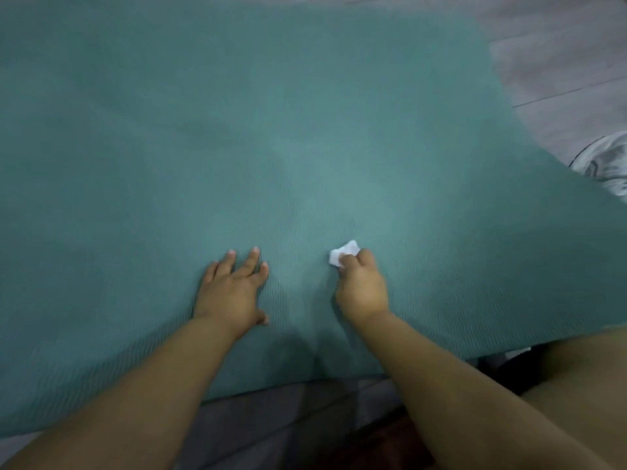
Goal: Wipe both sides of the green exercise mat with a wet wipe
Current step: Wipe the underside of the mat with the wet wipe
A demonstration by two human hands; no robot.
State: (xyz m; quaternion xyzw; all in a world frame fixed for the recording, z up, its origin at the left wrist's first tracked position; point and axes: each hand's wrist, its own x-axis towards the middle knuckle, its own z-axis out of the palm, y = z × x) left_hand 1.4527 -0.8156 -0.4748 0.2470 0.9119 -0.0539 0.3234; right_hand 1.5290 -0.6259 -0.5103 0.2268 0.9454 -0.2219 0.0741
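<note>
Fingers of the left hand [232, 290] spread wide, flat on the green mat [237, 130], pinning it. Right hand [361, 288] pinches a bunched white wipe [342, 254] against the mat beyond its fingertips. Best to press firmly and overlap strokes outward.

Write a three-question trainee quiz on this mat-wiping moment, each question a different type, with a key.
1. True or false: the left hand lies flat and open on the green mat.
2. Which hand has the wet wipe in its grip? A) left B) right C) neither
3. Fill in: the surface to the right of the mat is a grey ____.

Key:
1. True; its fingers are spread on the mat.
2. B; the right hand pinches the bunched white wipe against the mat.
3. floor
</note>
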